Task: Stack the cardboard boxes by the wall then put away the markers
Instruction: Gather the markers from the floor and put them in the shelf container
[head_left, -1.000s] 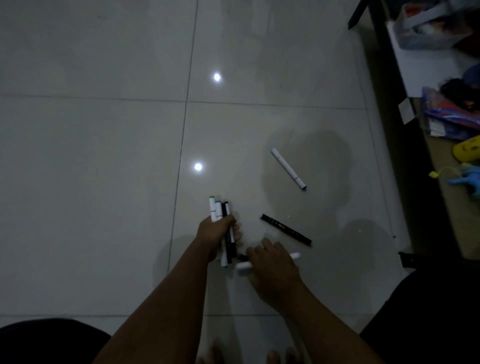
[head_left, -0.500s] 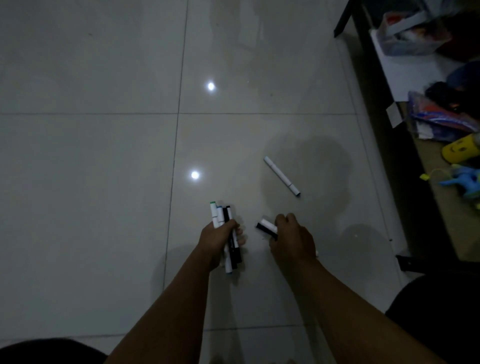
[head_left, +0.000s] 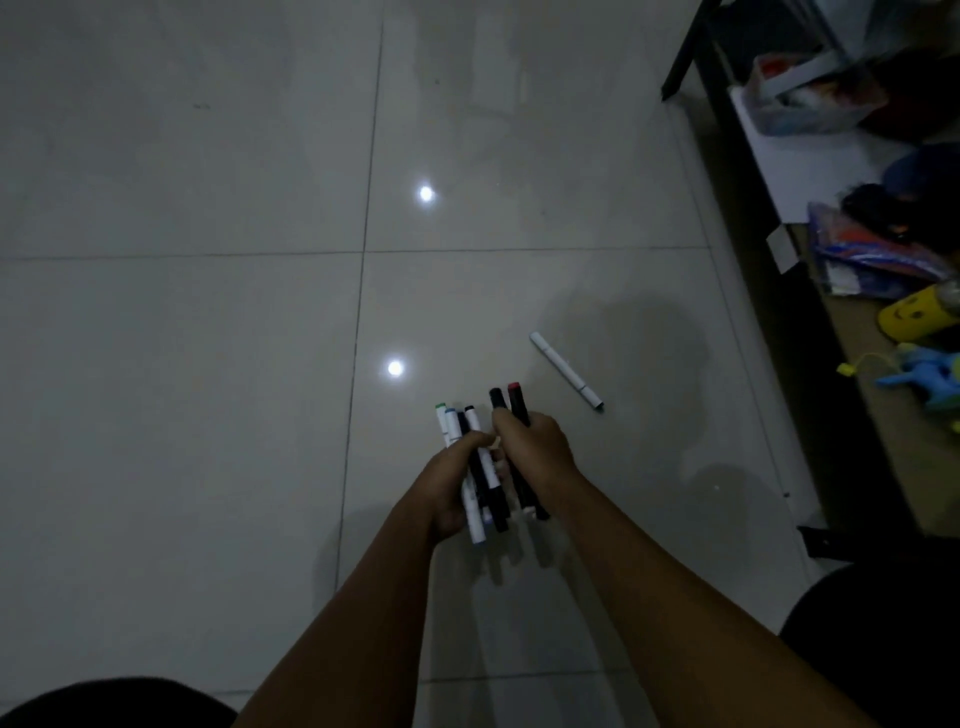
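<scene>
My left hand (head_left: 451, 480) grips a bundle of several markers (head_left: 475, 470), white and black ones with green, blue and dark caps pointing away from me. Right beside it, my right hand (head_left: 537, 457) holds two dark markers (head_left: 511, 408), one with a black tip and one with a red tip. The two hands touch above the pale tiled floor. One white marker (head_left: 565, 370) lies alone on the floor, up and to the right of my right hand. No cardboard boxes are in view.
Along the right side stands a low dark shelf (head_left: 810, 291) with a clear plastic box (head_left: 802, 98), colourful packets (head_left: 883, 260), a yellow toy (head_left: 917, 314) and a blue toy (head_left: 924, 371). Two light reflections shine on the floor tiles (head_left: 182, 364). My dark-clad knees fill the bottom corners.
My right hand picked the white marker and then the black marker off the floor and brought them over next to the bundle in my left hand.
</scene>
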